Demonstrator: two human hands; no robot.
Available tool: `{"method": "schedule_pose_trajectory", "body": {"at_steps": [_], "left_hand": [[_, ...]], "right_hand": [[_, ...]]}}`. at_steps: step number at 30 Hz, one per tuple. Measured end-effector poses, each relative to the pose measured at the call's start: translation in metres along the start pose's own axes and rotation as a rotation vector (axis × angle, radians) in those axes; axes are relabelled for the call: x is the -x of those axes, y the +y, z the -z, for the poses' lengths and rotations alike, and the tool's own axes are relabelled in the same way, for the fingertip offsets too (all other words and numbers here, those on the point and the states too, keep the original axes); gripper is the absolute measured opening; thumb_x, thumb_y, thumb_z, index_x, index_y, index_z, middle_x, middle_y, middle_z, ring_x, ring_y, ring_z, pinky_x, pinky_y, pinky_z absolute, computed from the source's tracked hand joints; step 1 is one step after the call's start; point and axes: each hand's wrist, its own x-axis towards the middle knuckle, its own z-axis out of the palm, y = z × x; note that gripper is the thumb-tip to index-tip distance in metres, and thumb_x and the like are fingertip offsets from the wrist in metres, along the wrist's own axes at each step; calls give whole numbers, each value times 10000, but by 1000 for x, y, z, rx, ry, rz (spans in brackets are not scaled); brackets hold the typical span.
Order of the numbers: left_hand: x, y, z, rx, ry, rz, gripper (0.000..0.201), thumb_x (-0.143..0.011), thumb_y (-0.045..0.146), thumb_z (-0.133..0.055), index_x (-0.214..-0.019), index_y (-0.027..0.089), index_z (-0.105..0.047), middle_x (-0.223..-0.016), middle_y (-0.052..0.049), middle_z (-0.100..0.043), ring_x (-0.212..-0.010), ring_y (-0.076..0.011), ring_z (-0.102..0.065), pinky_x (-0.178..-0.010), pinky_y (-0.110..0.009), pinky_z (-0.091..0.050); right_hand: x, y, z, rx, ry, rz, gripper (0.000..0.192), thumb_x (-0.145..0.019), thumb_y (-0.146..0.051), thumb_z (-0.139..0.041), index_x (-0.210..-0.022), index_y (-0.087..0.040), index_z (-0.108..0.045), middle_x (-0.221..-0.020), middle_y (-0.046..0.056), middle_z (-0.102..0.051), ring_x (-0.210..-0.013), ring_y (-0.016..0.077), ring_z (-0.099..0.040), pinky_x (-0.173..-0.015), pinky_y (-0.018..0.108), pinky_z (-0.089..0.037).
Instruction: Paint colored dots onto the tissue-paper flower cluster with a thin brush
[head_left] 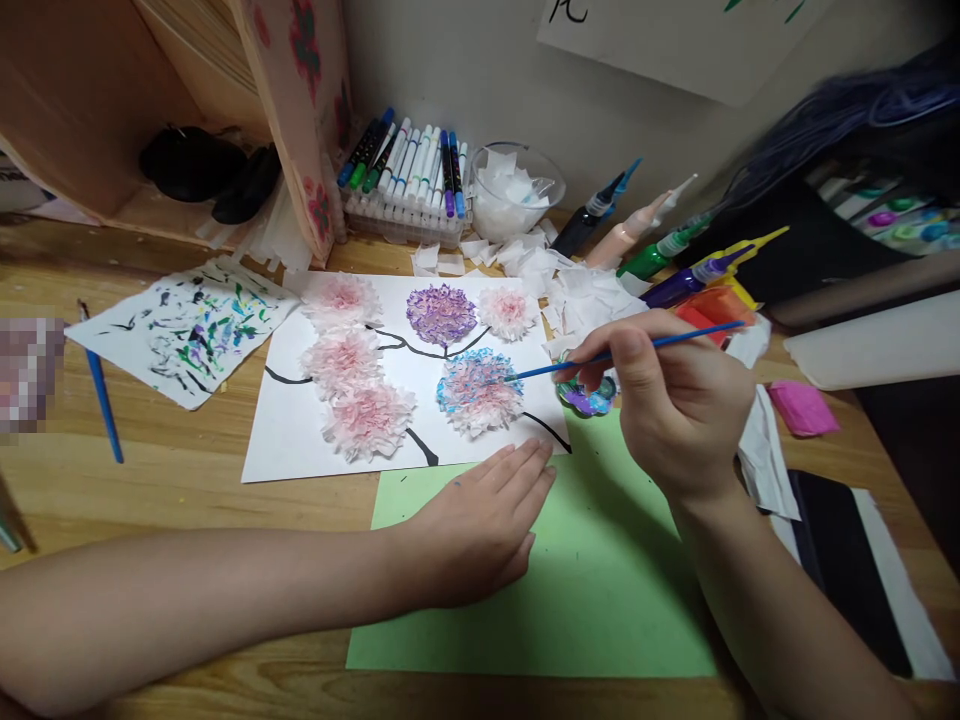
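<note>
Nearest me, my left hand (pixel 480 525) lies flat and open, palm down on the green paper (pixel 600 600), fingertips touching the lower edge of the white sheet (pixel 300 430); my right hand (pixel 675 400) is closed around a thin blue paintbrush (pixel 645 345), pinched between thumb and fingers; the brush tip sits on the blue-and-pink tissue flower (pixel 480 392); a small paint palette (pixel 589 398) peeks out beside my knuckles; further back, paint bottles (pixel 660 255), a bowl of tissue scraps (pixel 514 195), and a tray of markers (pixel 409 165) against the wall.
</note>
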Motion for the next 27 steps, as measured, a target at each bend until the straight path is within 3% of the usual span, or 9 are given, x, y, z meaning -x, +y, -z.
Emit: {"method": "schedule_pose_trajectory", "body": {"at_steps": [6,13,18,23,25,27], "left_hand": [[0,0,0,-2,-5,5,534,-930,191,-409,-1408,-45,-384,-1529,-263,-320,-1435,-357,-283,-1163,-461,-297],[-1,1,1,-6,-10,9,540,-922,199,-431,-1407,-36,-397,-1528,-261,-325,-1436,-362,-278,-1168,-467,-290],[-1,0,3,-28,-40,5,556,-915,188,-436,-1417,-44,-378,-1539,-266,-296,-1440,-365,-266,-1163,-475,-302],[0,1,4,-57,-48,0,554,-907,168,-432,-1416,-45,-380,-1532,-264,-312,-1428,-367,-292,-1140,-481,-347],[0,0,3,-73,-38,-5,539,-910,160,-422,-1407,-46,-392,-1520,-267,-333,-1416,-371,-317,-1125,-483,-370],[-1,0,3,-92,-25,-15,527,-915,156,-415,-1401,-47,-402,-1511,-269,-348,-1406,-374,-335,-1114,-486,-387]], "right_hand": [[-2,-2,3,-37,75,-48,337,-954,-277,-505,-656,-238,-658,-680,2,-661,-537,114,-590,-491,289,-423],[0,-1,0,23,-69,15,306,-968,-283,-471,-742,-216,-664,-720,6,-694,-584,110,-631,-546,272,-468],[-5,-4,7,37,60,-12,312,-961,-296,-487,-712,-238,-665,-687,-4,-679,-566,117,-614,-554,284,-454],[-15,-1,35,131,237,41,337,-947,-363,-510,-681,-213,-650,-568,-6,-619,-482,102,-533,-478,277,-377],[-19,2,50,255,151,-1,360,-952,-376,-495,-671,-205,-641,-570,-1,-625,-491,100,-541,-500,272,-376],[-22,6,62,376,-16,-48,368,-951,-383,-491,-661,-204,-631,-587,6,-647,-513,106,-562,-529,270,-379]]}}
